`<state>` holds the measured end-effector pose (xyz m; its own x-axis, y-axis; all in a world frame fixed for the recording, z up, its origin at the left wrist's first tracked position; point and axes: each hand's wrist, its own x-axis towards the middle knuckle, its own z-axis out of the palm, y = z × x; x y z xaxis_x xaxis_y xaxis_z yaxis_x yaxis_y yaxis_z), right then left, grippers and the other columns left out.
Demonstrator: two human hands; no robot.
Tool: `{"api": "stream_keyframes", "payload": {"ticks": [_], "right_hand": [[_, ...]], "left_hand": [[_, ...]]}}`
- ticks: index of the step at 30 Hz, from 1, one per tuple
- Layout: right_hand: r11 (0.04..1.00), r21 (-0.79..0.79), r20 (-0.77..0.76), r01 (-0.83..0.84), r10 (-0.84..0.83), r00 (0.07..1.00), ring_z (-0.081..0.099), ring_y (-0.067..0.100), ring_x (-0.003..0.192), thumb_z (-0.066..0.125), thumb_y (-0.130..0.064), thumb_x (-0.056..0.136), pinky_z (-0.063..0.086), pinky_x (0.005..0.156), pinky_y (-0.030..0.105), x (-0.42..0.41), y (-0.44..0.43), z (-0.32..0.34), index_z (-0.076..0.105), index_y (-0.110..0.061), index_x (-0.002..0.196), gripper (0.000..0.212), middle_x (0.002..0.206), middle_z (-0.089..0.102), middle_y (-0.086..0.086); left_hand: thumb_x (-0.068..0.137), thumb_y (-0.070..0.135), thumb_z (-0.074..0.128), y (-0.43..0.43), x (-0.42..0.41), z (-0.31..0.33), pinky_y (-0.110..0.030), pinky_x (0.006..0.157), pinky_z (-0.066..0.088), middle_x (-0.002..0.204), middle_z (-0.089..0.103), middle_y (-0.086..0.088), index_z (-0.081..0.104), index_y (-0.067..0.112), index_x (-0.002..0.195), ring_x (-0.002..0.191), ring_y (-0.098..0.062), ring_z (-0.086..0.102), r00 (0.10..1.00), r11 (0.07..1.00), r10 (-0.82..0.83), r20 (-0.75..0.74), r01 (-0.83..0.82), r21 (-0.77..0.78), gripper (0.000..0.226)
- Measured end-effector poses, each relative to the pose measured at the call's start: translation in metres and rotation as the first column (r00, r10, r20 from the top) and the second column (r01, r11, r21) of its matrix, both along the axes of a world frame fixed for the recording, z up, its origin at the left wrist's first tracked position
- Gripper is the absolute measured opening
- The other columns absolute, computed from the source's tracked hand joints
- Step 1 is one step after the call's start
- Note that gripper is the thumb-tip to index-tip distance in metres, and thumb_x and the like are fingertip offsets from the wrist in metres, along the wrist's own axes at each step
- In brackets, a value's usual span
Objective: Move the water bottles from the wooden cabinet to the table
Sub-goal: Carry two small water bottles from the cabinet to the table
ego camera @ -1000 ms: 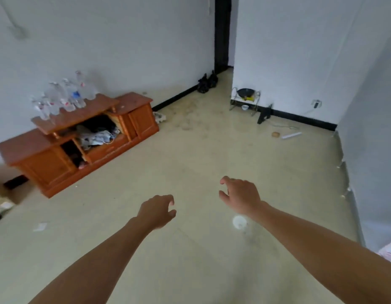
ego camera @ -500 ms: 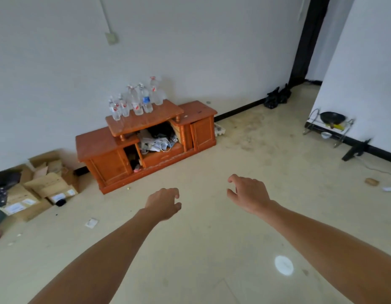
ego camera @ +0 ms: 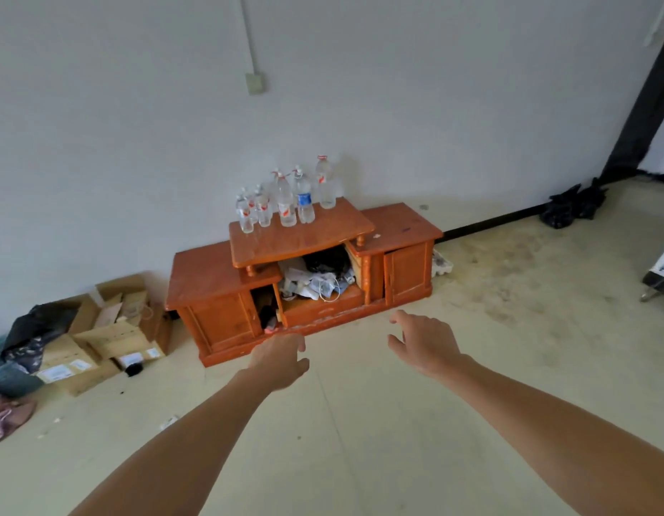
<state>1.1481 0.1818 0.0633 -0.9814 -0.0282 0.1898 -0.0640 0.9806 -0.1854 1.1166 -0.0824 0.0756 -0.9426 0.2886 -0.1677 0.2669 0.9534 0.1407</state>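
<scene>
Several clear plastic water bottles [ego camera: 286,201] stand in a cluster on the raised top shelf of a low orange wooden cabinet [ego camera: 397,232] against the white wall. One bottle has a blue label [ego camera: 304,201]; the tallest [ego camera: 325,184] stands at the right of the group. My left hand [ego camera: 280,361] and my right hand [ego camera: 423,344] are stretched out in front of me over the floor, well short of the cabinet. Both hold nothing, with fingers loosely curled and apart. No table is in view.
The cabinet's middle compartment holds a jumble of papers and cables [ego camera: 315,283]. Cardboard boxes [ego camera: 111,333] and dark bags lie on the floor to its left. A black bag [ego camera: 572,204] sits by the dark doorway at the right. Bare floor separates me from the cabinet.
The view has swung left and closer, so the cabinet and bottles now sit centre frame and larger. Both hands stay outstretched and empty.
</scene>
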Motion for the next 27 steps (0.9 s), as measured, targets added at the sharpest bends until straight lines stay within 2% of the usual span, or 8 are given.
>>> {"api": "stream_keyframes", "payload": {"ticks": [5,11,13,17,21,24,27], "right_hand": [[0.991,0.013,-0.049,-0.13,0.131,0.99,0.065,0.015,0.072,0.051,-0.041,0.093,0.048,0.059,0.029,-0.15,0.004,0.02,0.058,-0.022,0.116,0.031,0.084,0.068,-0.006],[0.958,0.051,-0.023,-0.282,0.283,0.959,0.064,0.018,0.07,0.051,-0.041,0.094,0.043,0.055,0.028,-0.288,-0.037,0.009,0.056,-0.021,0.119,0.032,0.081,0.067,-0.004],[0.955,0.051,-0.018,-0.293,0.295,0.955,0.065,0.021,0.073,0.051,-0.041,0.093,0.039,0.055,0.028,-0.336,-0.051,0.0,0.056,-0.021,0.119,0.033,0.084,0.067,-0.003],[0.952,0.027,-0.006,-0.306,0.306,0.952,0.066,0.022,0.078,0.051,-0.042,0.092,0.044,0.058,0.03,-0.434,-0.075,-0.009,0.054,-0.021,0.119,0.034,0.086,0.066,-0.002],[0.961,0.045,-0.023,-0.274,0.275,0.961,0.062,0.017,0.069,0.05,-0.041,0.094,0.037,0.049,0.027,-0.534,-0.085,0.0,0.054,-0.022,0.117,0.03,0.083,0.063,-0.007],[0.973,0.058,-0.003,-0.224,0.224,0.975,0.06,0.011,0.062,0.049,-0.044,0.094,0.048,0.052,0.026,-0.587,-0.088,0.005,0.053,-0.025,0.119,0.032,0.072,0.055,-0.012],[0.972,0.081,0.037,-0.219,0.216,0.976,0.058,0.009,0.06,0.048,-0.045,0.096,0.044,0.051,0.022,-0.642,-0.089,-0.002,0.051,-0.026,0.125,0.035,0.071,0.055,-0.012]], "left_hand": [[0.092,0.034,0.052,-0.004,-0.108,0.016,-0.035,0.077,0.052,0.101,0.064,0.001,0.056,0.025,0.106,0.09,-0.023,0.062,0.988,0.987,0.152,-0.003,-0.152,0.057,0.017],[0.088,0.032,0.05,-0.039,-0.223,-0.002,-0.036,0.073,0.056,0.087,0.066,0.005,0.059,0.026,0.092,0.077,-0.015,0.063,0.96,0.958,0.279,0.031,-0.281,0.056,0.012],[0.089,0.036,0.051,-0.053,-0.268,-0.008,-0.035,0.074,0.056,0.091,0.067,0.005,0.061,0.028,0.097,0.079,-0.016,0.064,0.959,0.958,0.282,0.027,-0.283,0.043,0.015],[0.091,0.034,0.051,-0.076,-0.366,-0.013,-0.032,0.076,0.056,0.096,0.067,0.007,0.062,0.027,0.103,0.085,-0.016,0.065,0.953,0.952,0.303,0.023,-0.304,0.032,0.018],[0.094,0.031,0.049,-0.1,-0.47,-0.001,-0.028,0.071,0.054,0.094,0.065,0.005,0.06,0.023,0.105,0.08,-0.013,0.062,0.959,0.959,0.284,0.011,-0.284,-0.002,0.017],[0.094,0.034,0.05,-0.111,-0.536,0.003,-0.03,0.071,0.057,0.088,0.064,0.008,0.06,0.025,0.105,0.078,-0.011,0.063,0.964,0.964,0.267,0.01,-0.267,0.007,0.018],[0.093,0.034,0.05,-0.114,-0.596,-0.003,-0.032,0.074,0.058,0.093,0.065,0.007,0.059,0.024,0.111,0.08,-0.013,0.064,0.967,0.968,0.251,0.036,-0.252,0.022,0.022]]}}
